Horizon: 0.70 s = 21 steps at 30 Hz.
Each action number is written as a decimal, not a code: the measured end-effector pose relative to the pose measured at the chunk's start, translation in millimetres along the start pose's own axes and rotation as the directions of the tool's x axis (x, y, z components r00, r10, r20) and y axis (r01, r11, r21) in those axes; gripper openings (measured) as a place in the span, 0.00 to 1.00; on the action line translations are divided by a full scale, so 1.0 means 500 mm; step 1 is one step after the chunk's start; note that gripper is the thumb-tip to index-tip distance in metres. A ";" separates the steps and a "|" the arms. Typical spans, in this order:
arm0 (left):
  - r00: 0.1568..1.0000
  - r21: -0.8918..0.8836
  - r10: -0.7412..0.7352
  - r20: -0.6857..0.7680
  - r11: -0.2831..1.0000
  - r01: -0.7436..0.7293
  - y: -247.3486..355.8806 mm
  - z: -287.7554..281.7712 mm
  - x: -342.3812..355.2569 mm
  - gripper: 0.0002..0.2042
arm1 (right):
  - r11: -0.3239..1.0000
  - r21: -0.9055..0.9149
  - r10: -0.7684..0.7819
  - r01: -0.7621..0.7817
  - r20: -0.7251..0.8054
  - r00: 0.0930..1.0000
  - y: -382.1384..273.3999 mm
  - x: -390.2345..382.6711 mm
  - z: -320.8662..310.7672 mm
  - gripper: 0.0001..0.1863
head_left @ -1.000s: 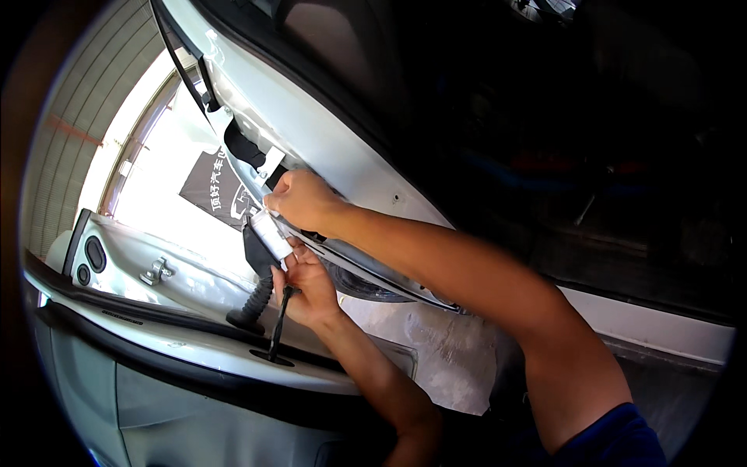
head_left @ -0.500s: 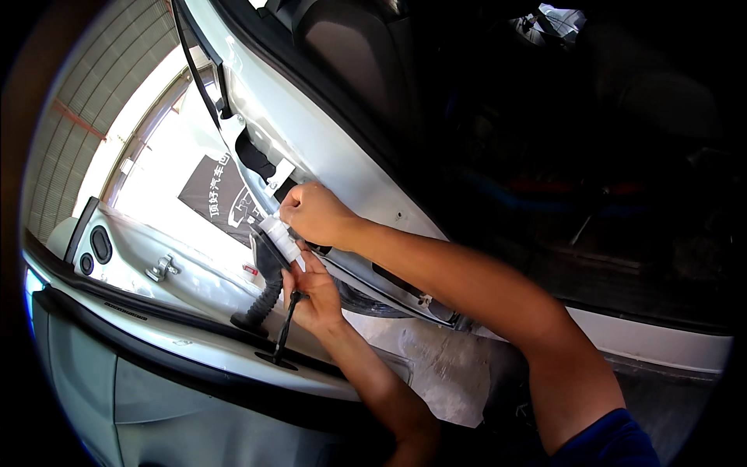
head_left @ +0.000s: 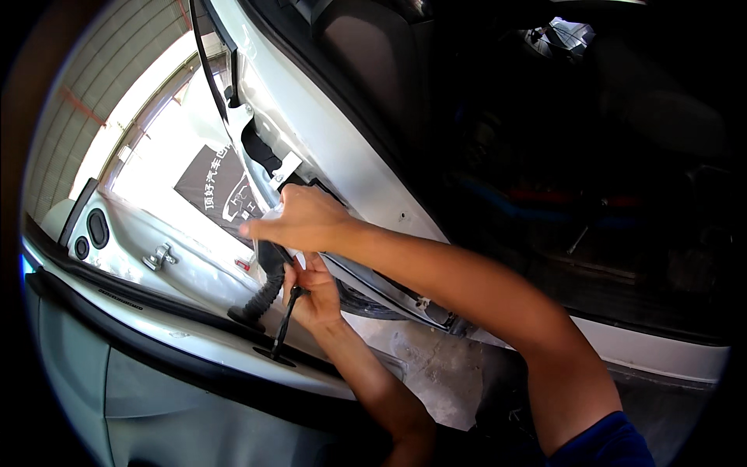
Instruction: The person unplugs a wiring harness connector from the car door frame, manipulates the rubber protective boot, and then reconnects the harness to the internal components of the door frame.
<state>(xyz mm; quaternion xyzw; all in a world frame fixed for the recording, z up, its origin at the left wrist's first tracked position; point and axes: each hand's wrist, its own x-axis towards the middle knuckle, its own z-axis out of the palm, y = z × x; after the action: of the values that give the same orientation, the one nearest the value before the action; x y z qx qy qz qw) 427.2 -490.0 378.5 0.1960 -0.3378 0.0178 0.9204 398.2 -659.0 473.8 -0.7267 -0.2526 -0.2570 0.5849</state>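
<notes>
Between the white car door and body, my right hand (head_left: pixel 303 218) closes over a white part (head_left: pixel 299 257), most of which it covers; thumb and forefinger are at the top of a black corrugated rubber boot (head_left: pixel 266 289). My left hand (head_left: pixel 311 300) is below it, fingers curled up against the white part and boot, largely holding them from underneath. A black door check strap (head_left: pixel 284 323) crosses beside the left palm. Above the hands, a white bracket (head_left: pixel 289 163) sits by a dark opening in the body.
The open door (head_left: pixel 156 381) fills the lower left, with a metal latch fitting (head_left: pixel 159 255). The dark car interior with a seat (head_left: pixel 366 62) is upper right. A dark printed banner (head_left: pixel 198 183) hangs behind. Stained concrete floor (head_left: pixel 436 366) shows below.
My right hand has lowered and extended its thumb and forefinger leftward over the white part, now mostly hiding it. The left hand stays underneath. The view has shifted slightly.
</notes>
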 end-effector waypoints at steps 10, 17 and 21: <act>0.995 0.141 0.099 -0.020 0.986 -0.095 -0.018 0.004 -0.002 0.19 | 0.987 -0.157 -0.005 -0.031 -0.224 0.975 0.006 -0.009 0.043 0.35; 0.998 0.013 0.056 -0.016 0.998 -0.056 -0.014 0.019 -0.005 0.19 | 0.992 -0.123 -0.031 0.005 -0.205 0.978 0.035 -0.001 0.056 0.36; 0.999 -0.072 0.041 -0.013 0.997 -0.042 -0.030 0.049 -0.002 0.21 | 0.841 0.503 0.085 -0.200 0.241 0.967 0.088 0.054 -0.013 0.29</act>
<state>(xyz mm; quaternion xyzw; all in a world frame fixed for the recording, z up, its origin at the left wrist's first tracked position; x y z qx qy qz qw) 413.6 -512.7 389.6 0.1553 -0.3369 0.0257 0.9283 447.2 -672.1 461.3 -0.5798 -0.3178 -0.0564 0.7481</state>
